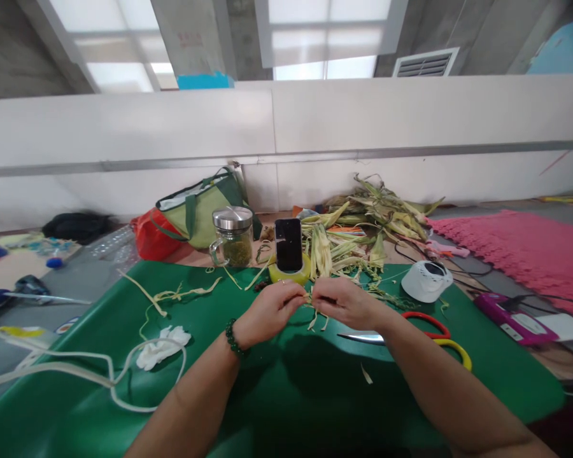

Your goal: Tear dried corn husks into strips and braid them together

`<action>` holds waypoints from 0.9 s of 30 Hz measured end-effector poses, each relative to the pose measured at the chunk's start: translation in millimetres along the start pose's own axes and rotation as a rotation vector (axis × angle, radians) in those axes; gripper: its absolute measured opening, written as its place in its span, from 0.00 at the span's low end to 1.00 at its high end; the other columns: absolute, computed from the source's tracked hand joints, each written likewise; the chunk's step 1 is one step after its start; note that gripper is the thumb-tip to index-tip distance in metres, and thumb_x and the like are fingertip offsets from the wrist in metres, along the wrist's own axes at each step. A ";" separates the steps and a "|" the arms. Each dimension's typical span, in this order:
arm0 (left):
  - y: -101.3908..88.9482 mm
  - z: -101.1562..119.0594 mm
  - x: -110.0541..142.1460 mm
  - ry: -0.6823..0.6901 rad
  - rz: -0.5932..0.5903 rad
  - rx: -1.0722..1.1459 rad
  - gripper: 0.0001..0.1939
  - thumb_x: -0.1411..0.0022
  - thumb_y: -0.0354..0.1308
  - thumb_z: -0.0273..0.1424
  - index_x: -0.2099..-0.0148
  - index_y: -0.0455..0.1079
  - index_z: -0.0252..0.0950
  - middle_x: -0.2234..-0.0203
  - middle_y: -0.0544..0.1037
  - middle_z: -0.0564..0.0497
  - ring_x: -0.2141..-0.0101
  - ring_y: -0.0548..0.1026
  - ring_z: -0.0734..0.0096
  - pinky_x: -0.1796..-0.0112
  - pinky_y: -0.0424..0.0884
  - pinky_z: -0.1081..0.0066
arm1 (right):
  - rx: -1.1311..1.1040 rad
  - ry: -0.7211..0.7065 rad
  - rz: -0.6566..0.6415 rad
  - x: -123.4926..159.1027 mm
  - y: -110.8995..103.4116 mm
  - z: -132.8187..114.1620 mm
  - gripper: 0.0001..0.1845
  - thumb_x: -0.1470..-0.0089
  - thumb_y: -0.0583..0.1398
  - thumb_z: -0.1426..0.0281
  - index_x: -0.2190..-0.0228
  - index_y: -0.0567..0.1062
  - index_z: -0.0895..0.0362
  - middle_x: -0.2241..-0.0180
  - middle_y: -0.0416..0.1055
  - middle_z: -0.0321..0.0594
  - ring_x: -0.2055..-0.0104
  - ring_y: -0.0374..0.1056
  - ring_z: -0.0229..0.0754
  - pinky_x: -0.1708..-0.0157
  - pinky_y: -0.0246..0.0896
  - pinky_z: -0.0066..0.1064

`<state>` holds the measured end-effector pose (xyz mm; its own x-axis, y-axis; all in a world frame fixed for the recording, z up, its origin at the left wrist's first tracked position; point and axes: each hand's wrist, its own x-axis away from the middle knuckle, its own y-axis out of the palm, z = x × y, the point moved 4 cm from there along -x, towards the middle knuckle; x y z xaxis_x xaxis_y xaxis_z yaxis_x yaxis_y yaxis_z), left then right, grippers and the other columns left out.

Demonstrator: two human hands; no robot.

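Observation:
My left hand (275, 308), with a green bead bracelet at the wrist, is closed in a pinch over the green mat (286, 394). Close beside it my right hand (341, 300) is closed too, and the fingertips nearly meet. Thin pale strips of corn husk (319, 317) hang between and below the hands; their upper part is hidden by the fingers. Just behind stands a phone (288, 245) propped on a yellow roll of tape (289, 273). Scissors (363, 338) with red and yellow handles lie partly under my right forearm.
A heap of corn husks (375, 207) lies at the back. A glass mug (233, 245) with a metal lid and a green bag (203, 213) stand back left. A crumpled tissue (162, 346) and white cable (112, 381) lie left; a white holder (426, 282) and purple power strip (516, 318) are right.

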<state>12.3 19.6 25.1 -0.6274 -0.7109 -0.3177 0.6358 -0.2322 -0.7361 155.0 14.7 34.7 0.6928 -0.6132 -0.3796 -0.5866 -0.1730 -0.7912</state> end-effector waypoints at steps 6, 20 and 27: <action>-6.9 7.2 1.9 0.059 0.140 0.232 0.13 0.47 0.62 0.36 0.61 0.68 0.34 0.60 0.71 0.44 0.58 0.69 0.63 0.55 0.65 0.66 | -0.204 0.069 0.043 -0.2 -8.2 4.9 0.13 0.44 0.50 0.69 0.79 0.62 0.58 0.79 0.57 0.32 0.76 0.53 0.33 0.75 0.49 0.25; 7.7 10.6 1.7 -0.018 0.097 0.203 0.11 0.35 0.45 0.36 0.66 0.61 0.35 0.73 0.67 0.52 0.71 0.64 0.72 0.67 0.63 0.72 | -0.178 -0.007 0.021 -0.8 -4.1 -1.3 0.13 0.45 0.51 0.69 0.79 0.65 0.58 0.80 0.59 0.32 0.77 0.54 0.33 0.76 0.49 0.24; 3.9 6.4 1.0 -0.076 0.107 0.164 0.11 0.35 0.43 0.35 0.68 0.59 0.36 0.75 0.65 0.53 0.73 0.62 0.73 0.69 0.61 0.72 | -0.102 0.031 0.049 0.9 -5.0 3.4 0.13 0.44 0.52 0.69 0.80 0.64 0.58 0.81 0.58 0.32 0.77 0.53 0.32 0.76 0.48 0.24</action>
<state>17.0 13.7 25.7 -0.5209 -0.7840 -0.3377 0.7655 -0.2538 -0.5913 160.0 17.6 36.7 0.6497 -0.6460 -0.4008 -0.6607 -0.2189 -0.7181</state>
